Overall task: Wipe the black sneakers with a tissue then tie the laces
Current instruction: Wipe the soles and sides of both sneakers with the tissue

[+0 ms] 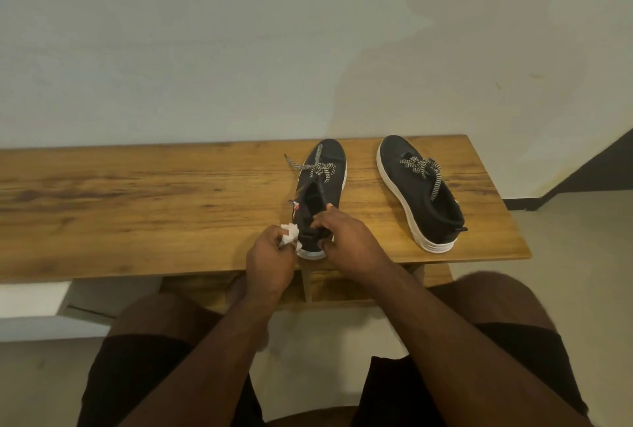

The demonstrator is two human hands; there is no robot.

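Two black sneakers with white soles and black-and-white laces lie on a wooden table. The left sneaker is tipped onto its side, toe away from me, its laces loose. My right hand grips its heel and collar. My left hand presses a crumpled white tissue against the heel's left side. The right sneaker stands upright on its sole, apart from both hands, with its laces lying slack over the tongue.
The table's near edge runs just under my hands, with a wooden shelf below it. A pale wall stands behind the table. My knees are close to the table front. A dark skirting runs at far right.
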